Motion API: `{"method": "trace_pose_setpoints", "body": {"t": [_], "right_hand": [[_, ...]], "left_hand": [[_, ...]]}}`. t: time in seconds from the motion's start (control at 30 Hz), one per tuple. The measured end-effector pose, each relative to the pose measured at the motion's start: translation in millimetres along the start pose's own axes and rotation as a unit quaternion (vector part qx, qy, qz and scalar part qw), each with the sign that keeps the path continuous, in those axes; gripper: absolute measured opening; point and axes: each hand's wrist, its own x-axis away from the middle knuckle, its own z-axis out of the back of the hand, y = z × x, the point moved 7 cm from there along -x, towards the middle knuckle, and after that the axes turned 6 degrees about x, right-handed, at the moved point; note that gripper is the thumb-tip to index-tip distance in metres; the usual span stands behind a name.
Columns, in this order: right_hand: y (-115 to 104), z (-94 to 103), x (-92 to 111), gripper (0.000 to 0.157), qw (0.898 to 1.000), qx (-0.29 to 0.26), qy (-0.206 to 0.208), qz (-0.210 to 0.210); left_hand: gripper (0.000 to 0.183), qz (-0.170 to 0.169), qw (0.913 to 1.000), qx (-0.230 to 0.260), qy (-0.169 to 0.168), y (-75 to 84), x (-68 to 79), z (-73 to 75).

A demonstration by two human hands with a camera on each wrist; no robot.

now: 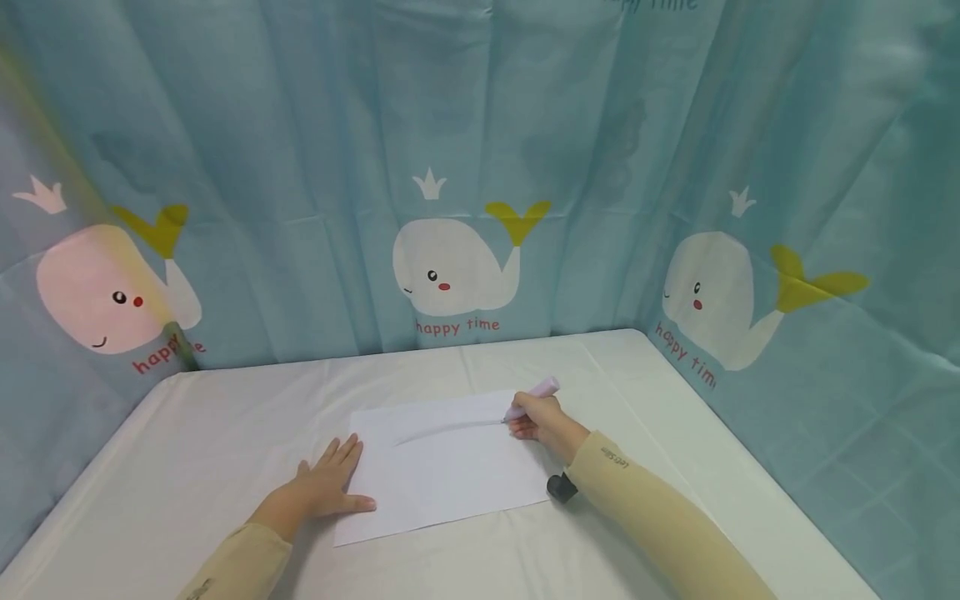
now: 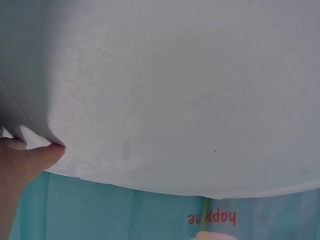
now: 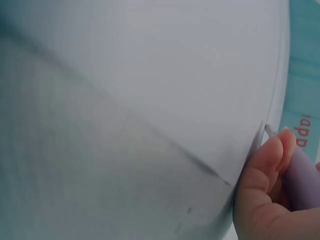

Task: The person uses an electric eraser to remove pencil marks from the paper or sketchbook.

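Observation:
A white sheet of paper (image 1: 442, 483) lies slightly turned on the white-covered table. My left hand (image 1: 330, 481) rests across its left edge with fingers spread and thumb on the sheet; the left wrist view shows part of that hand (image 2: 25, 162) at its left border. Near the paper's upper right corner, my right hand (image 1: 546, 421) pinches a light purple marker (image 1: 545, 387), tip down at the sheet. A thin grey curved line (image 1: 442, 430) runs from the left part of the paper to the tip. The right wrist view shows the fingers (image 3: 265, 155) around the purple barrel (image 3: 302, 180).
The white tablecloth (image 1: 247, 433) spreads around the paper. Blue-green curtains (image 1: 315, 167) with printed whales stand behind and at both sides of the table. A small black object (image 1: 561, 487) sits by the right sleeve, next to the paper's right edge.

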Motion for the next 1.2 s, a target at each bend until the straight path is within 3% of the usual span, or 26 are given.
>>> {"method": "trace_pose_setpoints", "body": {"t": [0.43, 0.6, 0.83, 1.07, 1.2], "right_hand": [[-2.6, -2.9, -2.1, 0.015, 0.999, 0.035, -0.007, -0.009], [-0.8, -1.0, -5.3, 0.016, 0.999, 0.027, -0.018, -0.009], [-0.5, 2.6, -4.7, 0.017, 1.0, 0.001, -0.003, -0.008], [-2.1, 1.4, -3.3, 0.013, 1.0, 0.001, 0.011, -0.002], [-1.6, -1.2, -3.6, 0.012, 1.0, 0.012, 0.0, -0.005]], "left_hand": [[0.115, 0.004, 1.0, -0.002, -0.001, -3.3, -0.7, -1.4], [0.114, 0.001, 1.0, -0.002, 0.0, -1.3, 0.0, -1.0], [0.113, 0.0, 1.0, -0.009, 0.001, 1.3, -0.9, 0.3], [0.113, 0.0, 1.0, -0.01, 0.001, 2.2, 0.6, 1.5], [0.112, -0.002, 1.0, -0.008, 0.0, 3.2, 2.2, 2.3]]}}
